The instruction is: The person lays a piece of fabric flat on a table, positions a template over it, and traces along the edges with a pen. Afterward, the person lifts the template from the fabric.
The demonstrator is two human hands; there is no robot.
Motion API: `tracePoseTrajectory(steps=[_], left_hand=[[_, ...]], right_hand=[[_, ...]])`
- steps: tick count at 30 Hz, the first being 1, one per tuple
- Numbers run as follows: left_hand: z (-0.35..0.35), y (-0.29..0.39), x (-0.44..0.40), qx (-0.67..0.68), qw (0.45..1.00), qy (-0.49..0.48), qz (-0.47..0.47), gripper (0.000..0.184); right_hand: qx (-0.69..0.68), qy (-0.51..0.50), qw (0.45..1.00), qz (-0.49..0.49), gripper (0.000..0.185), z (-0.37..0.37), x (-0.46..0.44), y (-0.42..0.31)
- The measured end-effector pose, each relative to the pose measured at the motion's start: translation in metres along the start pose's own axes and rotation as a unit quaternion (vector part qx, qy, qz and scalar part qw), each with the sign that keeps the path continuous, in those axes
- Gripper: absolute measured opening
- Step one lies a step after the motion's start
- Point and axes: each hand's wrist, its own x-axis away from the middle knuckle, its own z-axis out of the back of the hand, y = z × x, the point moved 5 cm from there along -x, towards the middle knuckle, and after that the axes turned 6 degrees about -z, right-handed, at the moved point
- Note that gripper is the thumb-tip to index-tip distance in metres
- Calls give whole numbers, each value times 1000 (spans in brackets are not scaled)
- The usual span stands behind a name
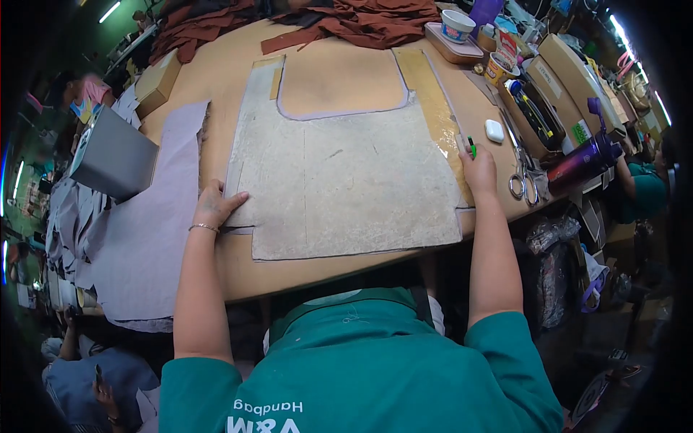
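A large, worn off-white pattern template with a U-shaped cutout and yellow tape on its right arm lies flat on the table before me. A thin lilac fabric border shows around parts of its outline. My left hand is at the template's lower left edge, its thumb on top and its fingers partly hidden along the edge. At the right edge my right hand holds a green pen, tip up, while resting against the template.
Lilac fabric lies at left under a grey metal block. To the right are scissors, a white earbud case, a purple bottle and a pen box. Brown fabric is piled at the back.
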Motion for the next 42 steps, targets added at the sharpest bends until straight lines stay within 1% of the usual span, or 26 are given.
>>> tracePoseTrajectory(steps=[3, 6, 9, 12, 15, 18, 22, 23, 25, 26, 28, 29, 32, 35, 37, 38, 39, 40, 41, 42], left_hand=[[0, -1, -3, -13, 1000, 3, -17, 64], [4, 4, -3, -22, 1000, -4, -19, 64], [4, 4, -3, -23, 999, -18, -19, 65], [4, 0, 0, 8, 1000, -3, -23, 59], [-2, -10, -13, -7, 998, 28, -53, 52], [-4, -4, -24, 11, 998, 51, -42, 47], [3, -4, -27, -33, 996, 31, -77, 42], [-2, -26, -38, -37, 996, 43, -72, 41], [7, -33, -37, 10, 998, 47, -34, 37], [8, -36, -35, 33, 998, 48, -13, 36], [-4, -43, -34, 135, 990, 26, -31, 35], [-9, -46, -33, 186, 982, 17, -37, 34], [-10, -39, -23, 147, 985, 65, -69, 35], [-13, -46, -27, 129, 986, 68, -76, 37], [-10, -38, -24, 86, 989, 69, -97, 38], [-12, -39, -25, 85, 991, 53, -91, 40], [-13, -39, -23, 126, 986, 63, -94, 41], [-21, -55, -34, 157, 983, 46, -88, 42], [-17, -49, -30, 143, 985, 54, -77, 42], [-10, -39, -23, 99, 991, 53, -66, 42]], right_hand=[[-10, 15, 1000, 7, 23, 2, 3, 1], [-6, 3, 1000, -15, 22, 2, 1, -2], [-14, 15, 1000, -14, 23, 5, 4, -4], [-30, 4, 999, -18, 24, 1, -3, 3], [-20, -38, 998, -39, 26, -6, -21, 8], [18, -32, 998, -44, 27, -14, -36, 0], [19, -48, 998, -32, 31, -10, -35, -2], [20, -50, 998, -24, 32, -8, -31, 0], [27, -52, 998, 2, 35, 1, -22, 1], [24, -60, 998, -3, 35, 4, -19, 4], [16, -78, 997, -10, 35, 5, -18, 10], [0, -86, 996, 5, 35, 3, -17, 12], [-1, -87, 996, -7, 34, 0, -17, 14], [-18, -81, 996, 15, 34, -1, -18, 16], [12, -67, 997, 41, 37, -3, -21, 21], [-13, -34, 999, 36, 44, -6, -22, 27], [-51, -58, 997, 3, 47, -4, -17, 25], [-73, -54, 995, 50, 48, -13, -26, 34], [-62, -88, 993, 40, 46, -7, -22, 24], [-50, -70, 994, 60, 44, -7, -24, 26]])
